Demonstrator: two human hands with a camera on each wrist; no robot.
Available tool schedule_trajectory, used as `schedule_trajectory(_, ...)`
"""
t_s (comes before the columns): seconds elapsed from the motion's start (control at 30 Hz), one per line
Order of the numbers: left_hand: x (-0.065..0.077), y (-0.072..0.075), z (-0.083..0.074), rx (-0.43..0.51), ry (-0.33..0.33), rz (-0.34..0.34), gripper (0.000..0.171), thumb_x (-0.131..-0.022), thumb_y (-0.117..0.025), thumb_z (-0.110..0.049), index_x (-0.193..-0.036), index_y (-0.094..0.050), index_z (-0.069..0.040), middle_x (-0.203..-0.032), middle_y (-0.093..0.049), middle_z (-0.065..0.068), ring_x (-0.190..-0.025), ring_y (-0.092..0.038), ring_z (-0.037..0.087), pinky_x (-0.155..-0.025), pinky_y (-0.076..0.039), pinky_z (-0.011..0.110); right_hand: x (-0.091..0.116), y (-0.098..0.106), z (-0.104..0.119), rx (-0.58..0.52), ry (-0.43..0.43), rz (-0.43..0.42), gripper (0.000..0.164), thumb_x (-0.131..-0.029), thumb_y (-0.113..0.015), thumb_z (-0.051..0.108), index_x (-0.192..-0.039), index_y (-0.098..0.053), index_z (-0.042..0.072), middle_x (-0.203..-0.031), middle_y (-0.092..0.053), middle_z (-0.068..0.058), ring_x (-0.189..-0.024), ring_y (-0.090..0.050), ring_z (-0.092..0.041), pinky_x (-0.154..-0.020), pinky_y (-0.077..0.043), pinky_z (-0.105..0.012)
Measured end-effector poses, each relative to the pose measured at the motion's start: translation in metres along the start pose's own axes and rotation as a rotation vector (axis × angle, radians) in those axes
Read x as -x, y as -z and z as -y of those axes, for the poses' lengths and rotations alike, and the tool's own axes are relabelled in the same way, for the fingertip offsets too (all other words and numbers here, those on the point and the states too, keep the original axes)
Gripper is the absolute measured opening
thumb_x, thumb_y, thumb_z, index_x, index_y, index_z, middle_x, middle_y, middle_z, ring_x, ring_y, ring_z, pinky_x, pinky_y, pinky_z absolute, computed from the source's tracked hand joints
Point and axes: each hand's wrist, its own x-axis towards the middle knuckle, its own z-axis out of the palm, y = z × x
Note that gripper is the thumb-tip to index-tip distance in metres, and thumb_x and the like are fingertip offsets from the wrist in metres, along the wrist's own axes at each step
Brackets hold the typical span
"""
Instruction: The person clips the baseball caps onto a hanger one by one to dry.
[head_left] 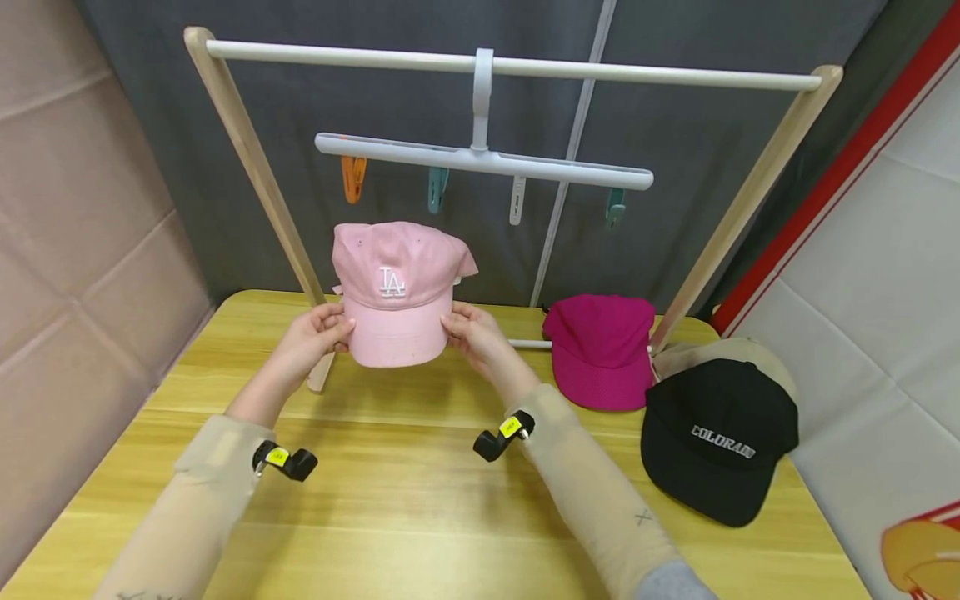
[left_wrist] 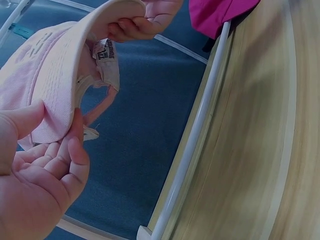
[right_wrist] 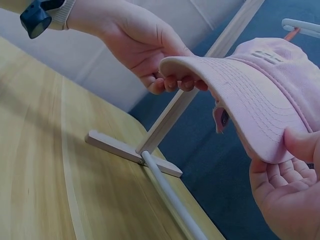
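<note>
A pink baseball cap with white "LA" lettering is held up in the air, its front turned to the head camera. My left hand pinches one side of the brim, thumb on top and fingers beneath. On the brim's other side my right hand grips in the same way. In the left wrist view the cap's underside and back strap show. Above the cap hangs a white hanger with an orange clip, a teal clip, a white clip and a green clip.
A wooden rack with a white top bar carries the hanger and stands on the yellow wooden table. At the right lie a magenta cap, a black "COLORADO" cap and a beige cap partly behind it.
</note>
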Motion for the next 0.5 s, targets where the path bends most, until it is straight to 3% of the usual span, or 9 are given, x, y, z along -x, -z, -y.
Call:
schedule_trajectory(0.3,-0.0042,0.0001,0.0006,0.000,0.005,-0.007,0.054,-0.100,-0.052,-0.012,-0.140,-0.029,0.015,-0.097,-0.059,-0.006,-0.080,-0.057,0.004,-0.076,-0.051,0.026,-0.0028,-0.0029,-0.0015,-0.028,0.006,-0.006,0.033,-0.095,-0.047,-0.008,-0.127,-0.043,-0.013,-0.077,-0.054,0.001,-0.066,-0.052,-0.008,-0.061,-0.045,-0.020)
schedule_trajectory(0.5,-0.0070,0.0004,-0.0005,0.010,0.003,-0.007,0.052,-0.100,-0.051,-0.011,-0.139,-0.030,0.016,-0.095,-0.059,-0.007,-0.078,-0.057,0.004,-0.074,-0.051,0.023,-0.0035,-0.0051,-0.0004,-0.041,0.004,-0.006,0.033,-0.096,-0.046,-0.008,-0.128,-0.042,-0.014,-0.078,-0.053,0.001,-0.067,-0.051,-0.008,-0.062,-0.045,-0.020)
